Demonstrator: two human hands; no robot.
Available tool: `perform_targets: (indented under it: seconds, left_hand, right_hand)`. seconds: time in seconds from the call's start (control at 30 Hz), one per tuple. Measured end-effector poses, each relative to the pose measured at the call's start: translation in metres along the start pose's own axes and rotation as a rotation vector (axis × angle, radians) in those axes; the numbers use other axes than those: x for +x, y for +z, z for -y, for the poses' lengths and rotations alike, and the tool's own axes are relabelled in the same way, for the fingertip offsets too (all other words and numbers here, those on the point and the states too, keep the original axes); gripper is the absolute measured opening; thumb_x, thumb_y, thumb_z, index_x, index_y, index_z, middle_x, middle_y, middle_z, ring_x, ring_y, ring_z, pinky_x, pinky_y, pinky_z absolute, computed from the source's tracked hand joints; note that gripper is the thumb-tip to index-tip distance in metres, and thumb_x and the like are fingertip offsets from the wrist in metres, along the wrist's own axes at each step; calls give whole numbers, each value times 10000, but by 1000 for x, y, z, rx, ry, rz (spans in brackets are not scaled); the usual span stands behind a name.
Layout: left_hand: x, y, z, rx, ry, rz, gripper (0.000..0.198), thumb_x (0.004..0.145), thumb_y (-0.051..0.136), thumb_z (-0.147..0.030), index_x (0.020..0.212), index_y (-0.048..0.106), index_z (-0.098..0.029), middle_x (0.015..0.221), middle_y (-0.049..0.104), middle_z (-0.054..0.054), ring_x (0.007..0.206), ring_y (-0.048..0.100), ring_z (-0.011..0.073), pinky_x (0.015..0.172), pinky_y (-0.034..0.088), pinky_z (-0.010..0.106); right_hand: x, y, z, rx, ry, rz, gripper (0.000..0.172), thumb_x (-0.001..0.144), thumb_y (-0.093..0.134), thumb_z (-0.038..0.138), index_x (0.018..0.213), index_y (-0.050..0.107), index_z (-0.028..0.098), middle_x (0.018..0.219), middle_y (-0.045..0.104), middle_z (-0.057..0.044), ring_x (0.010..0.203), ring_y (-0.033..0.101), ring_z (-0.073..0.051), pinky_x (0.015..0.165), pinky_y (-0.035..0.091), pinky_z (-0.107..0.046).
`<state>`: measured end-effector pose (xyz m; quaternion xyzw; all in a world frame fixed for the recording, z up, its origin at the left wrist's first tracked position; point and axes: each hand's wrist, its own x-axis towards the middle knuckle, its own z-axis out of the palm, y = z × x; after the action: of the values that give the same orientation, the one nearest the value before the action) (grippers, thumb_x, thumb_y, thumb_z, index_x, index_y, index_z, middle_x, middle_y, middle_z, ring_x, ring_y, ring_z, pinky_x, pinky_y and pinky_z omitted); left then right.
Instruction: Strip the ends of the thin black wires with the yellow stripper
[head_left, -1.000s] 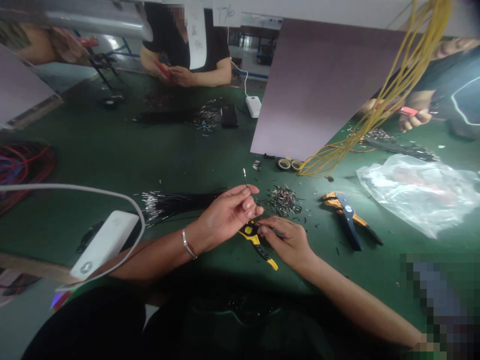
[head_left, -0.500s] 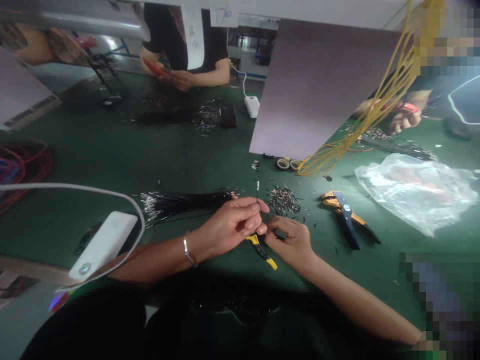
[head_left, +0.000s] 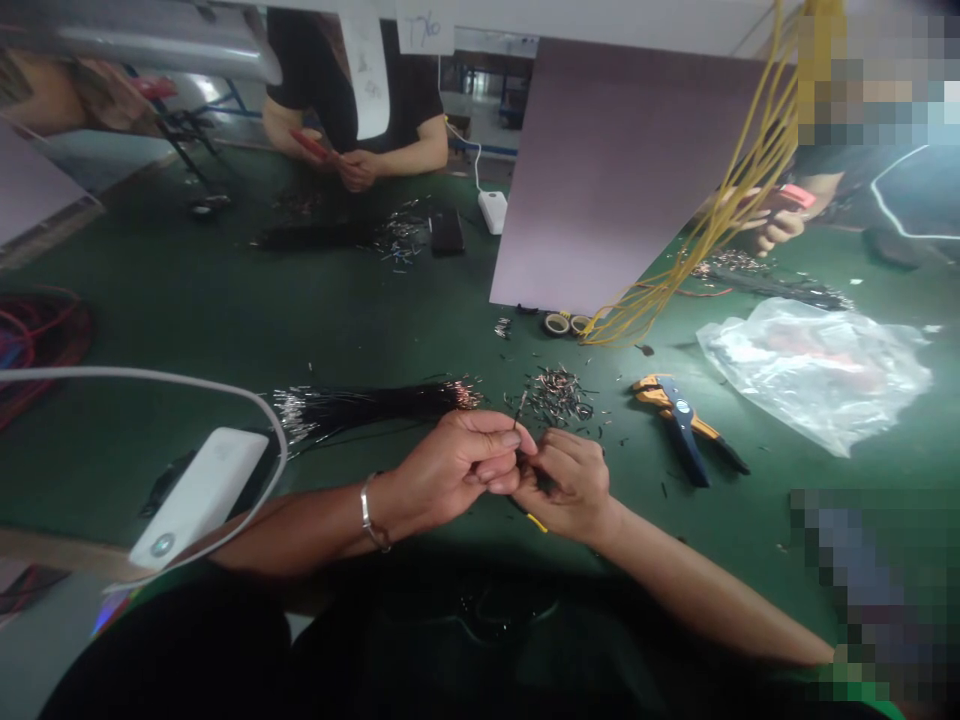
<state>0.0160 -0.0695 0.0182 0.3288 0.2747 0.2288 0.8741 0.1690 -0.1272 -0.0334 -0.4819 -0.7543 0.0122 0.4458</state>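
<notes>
My left hand [head_left: 461, 460] is closed, pinching a thin black wire [head_left: 519, 410] between thumb and forefinger, with the wire's tip pointing up. Close against it, my right hand [head_left: 577, 485] has its fingers curled in; what they hold is hidden. Below the two hands shows a yellow-and-black tool handle [head_left: 535, 520], the rest of that tool being covered. A bundle of black wires [head_left: 367, 405] lies just left of my hands, its ends bare or tipped with metal. Beyond my right hand is a heap of short wire offcuts [head_left: 559, 397].
Right of the offcuts lies a wire stripper [head_left: 684, 415], with a clear plastic bag [head_left: 817, 370] behind it. Tape rolls [head_left: 556, 323] sit near hanging yellow wires [head_left: 675, 270]. A white power bank [head_left: 199, 497] and cable are at left. Co-workers' hands [head_left: 360, 170] work across the table.
My right hand has moved against my left and now covers more of the yellow-handled tool. The wire's tip has dropped lower and tilted. The whole view has shifted slightly.
</notes>
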Motion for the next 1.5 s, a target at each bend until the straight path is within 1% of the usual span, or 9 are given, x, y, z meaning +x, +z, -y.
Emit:
perform_targets:
  seconds: [0.3,0.5,0.6,0.8,0.9,1.07,1.2,1.33,1.5]
  left_hand:
    - [-1,1,2,42,-10,6,58,719,637,-127,686,682,-109,403,289,-80,411,240,35,485,237,240]
    - [-3,0,3,46,-21,14,65,726,641,-151,688,676,-112,401,294,-77,406,253,42,476,231,239]
    - [-3,0,0,32,-17,4,57,724,646,-141,689,681,-114,401,294,-75,406,253,45,469,232,237]
    - [4,-8,-9,-31,42,-27,127,803,595,-137,712,676,-99,407,267,-80,393,204,33,454,255,214]
    - [9,-15,-15,-95,44,-45,130,826,561,-101,748,664,-89,437,287,-71,409,208,34,451,264,193]
    - [16,-25,-21,-211,72,-84,82,828,566,-80,803,644,-79,503,319,-60,444,253,42,461,305,175]
    - [18,-28,-22,-254,77,-99,75,818,568,-52,841,638,-65,525,317,-68,441,244,33,456,302,165]
    - [18,-26,-23,-240,104,-110,84,834,562,-59,857,643,-59,537,351,-63,450,284,29,496,352,171]
    - [19,-24,-24,-178,156,-148,104,857,554,-96,853,655,-70,502,401,-58,439,327,40,562,430,213]
  right_hand:
    - [-1,0,0,-36,-31,-17,265,702,531,71,567,390,251,480,381,43,448,372,-133,448,298,-283]
    - [-2,0,1,-38,-23,-22,252,696,511,69,565,394,250,477,393,44,444,385,-131,450,318,-277]
    - [-3,-1,2,-42,-20,-38,218,699,510,71,586,438,243,479,441,41,446,427,-129,453,349,-266]
    - [1,-5,5,-37,35,-44,184,715,507,62,631,523,225,513,560,30,468,538,-126,492,442,-252]
    - [3,-8,6,96,114,-5,185,754,525,89,622,544,218,512,578,32,455,542,-114,489,458,-237]
    - [1,-8,5,439,432,101,143,817,591,193,681,636,200,555,634,11,470,566,-116,462,459,-232]
    - [-3,-4,2,790,618,143,128,848,629,268,777,686,177,572,654,-6,466,560,-119,454,461,-242]
    - [-5,0,-1,992,705,121,126,849,668,291,826,707,174,594,673,-11,498,567,-116,487,465,-243]
    - [-2,2,-2,1064,762,116,143,829,704,314,814,720,172,588,676,-8,493,556,-104,497,458,-236]
